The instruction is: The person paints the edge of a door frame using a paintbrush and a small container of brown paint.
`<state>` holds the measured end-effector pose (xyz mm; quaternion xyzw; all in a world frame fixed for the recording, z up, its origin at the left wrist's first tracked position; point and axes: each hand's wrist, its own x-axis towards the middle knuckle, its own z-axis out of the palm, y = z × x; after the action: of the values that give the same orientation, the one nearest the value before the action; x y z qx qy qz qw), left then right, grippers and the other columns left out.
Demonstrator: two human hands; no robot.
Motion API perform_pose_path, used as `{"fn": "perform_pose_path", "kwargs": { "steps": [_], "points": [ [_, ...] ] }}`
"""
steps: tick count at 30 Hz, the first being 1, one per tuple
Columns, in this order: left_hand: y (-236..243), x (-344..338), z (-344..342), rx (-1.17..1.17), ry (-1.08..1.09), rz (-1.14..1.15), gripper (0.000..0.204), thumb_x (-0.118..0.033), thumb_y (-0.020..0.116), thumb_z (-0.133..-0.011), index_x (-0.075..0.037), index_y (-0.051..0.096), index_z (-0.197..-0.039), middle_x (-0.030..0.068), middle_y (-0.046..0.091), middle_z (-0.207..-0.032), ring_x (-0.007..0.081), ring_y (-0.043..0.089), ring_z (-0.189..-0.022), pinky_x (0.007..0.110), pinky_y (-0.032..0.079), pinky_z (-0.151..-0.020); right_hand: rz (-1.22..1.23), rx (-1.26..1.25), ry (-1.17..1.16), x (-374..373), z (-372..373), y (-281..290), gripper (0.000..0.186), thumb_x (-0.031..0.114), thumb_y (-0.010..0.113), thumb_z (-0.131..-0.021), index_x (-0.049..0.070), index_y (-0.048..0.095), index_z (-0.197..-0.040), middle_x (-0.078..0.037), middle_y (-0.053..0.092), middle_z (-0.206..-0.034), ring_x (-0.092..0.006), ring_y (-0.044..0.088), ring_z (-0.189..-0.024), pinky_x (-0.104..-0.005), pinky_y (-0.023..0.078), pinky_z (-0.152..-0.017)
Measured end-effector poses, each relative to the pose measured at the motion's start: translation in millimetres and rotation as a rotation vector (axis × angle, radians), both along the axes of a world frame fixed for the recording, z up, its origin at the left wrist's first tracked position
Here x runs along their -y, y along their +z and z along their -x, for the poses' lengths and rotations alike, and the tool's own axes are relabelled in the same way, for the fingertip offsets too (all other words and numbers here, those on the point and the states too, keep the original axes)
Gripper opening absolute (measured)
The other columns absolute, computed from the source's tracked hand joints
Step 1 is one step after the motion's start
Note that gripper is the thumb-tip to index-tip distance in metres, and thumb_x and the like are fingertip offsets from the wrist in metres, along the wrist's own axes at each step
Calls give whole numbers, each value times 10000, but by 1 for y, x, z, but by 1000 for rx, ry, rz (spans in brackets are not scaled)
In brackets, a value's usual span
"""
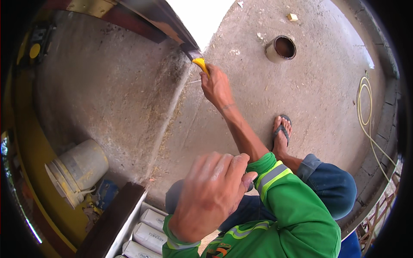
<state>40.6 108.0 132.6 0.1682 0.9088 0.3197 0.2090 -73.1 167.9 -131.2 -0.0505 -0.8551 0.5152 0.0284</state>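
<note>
My right hand (216, 86) grips the yellow handle of a paintbrush (200, 64). The brush head meets the lower end of a dark brown frame post (184, 38), beside a white wall corner (204, 19). Close to the camera, my left hand (213, 193) is raised with its fingers curled in and partly blurred. Whatever it may hold is hidden by the fingers and thumb. Farther off to the right, an open can (280, 48) of brown paint stands upright on the concrete floor.
A dirty white bucket (79, 170) lies tipped on its side at the left. Several white packages (150, 234) lie beside a dark brown board (114, 219) at lower left. A pale hose (365, 103) runs along the right edge. A small yellow block (292, 17) rests beyond the can.
</note>
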Motion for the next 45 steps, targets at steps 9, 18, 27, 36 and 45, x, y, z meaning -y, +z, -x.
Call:
{"fn": "perform_pose_path", "kwargs": {
  "steps": [9,18,27,36,45],
  "points": [
    [-22,-11,26,-146,-16,-231,192,-241,636,-937,-54,606,-966,145,642,-859,353,613,-860,480,469,-794,0,267,50,-72,-69,70,278,132,652,-898,3,638,-1144,-260,682,-994,-440,654,-943,-448,513,-840],
    [-36,-57,30,-139,-163,-273,222,-277,603,-959,-55,603,-948,146,662,-876,342,631,-923,476,460,-870,-1000,354,87,-272,75,137,234,207,648,-870,0,714,-958,-233,706,-959,-402,685,-932,-471,539,-791],
    [-44,-56,23,-60,-137,-94,258,-277,602,-956,-19,613,-973,200,675,-949,374,636,-971,485,456,-919,-1257,381,310,-261,126,93,254,213,654,-838,-8,737,-932,-253,715,-950,-398,710,-920,-479,568,-792],
    [-43,-49,30,-31,-129,-73,248,-271,599,-959,-23,602,-965,194,671,-933,369,633,-960,484,458,-890,-1001,383,185,-281,85,116,245,183,603,-842,21,743,-961,-208,728,-913,-352,711,-878,-410,555,-745],
    [-44,-61,31,-51,-185,-38,256,-279,601,-960,-23,599,-957,189,670,-931,363,636,-953,481,462,-885,-513,326,3,-333,32,70,312,261,597,-875,29,723,-1042,-175,689,-804,-299,673,-748,-395,512,-700]
  ]
}}
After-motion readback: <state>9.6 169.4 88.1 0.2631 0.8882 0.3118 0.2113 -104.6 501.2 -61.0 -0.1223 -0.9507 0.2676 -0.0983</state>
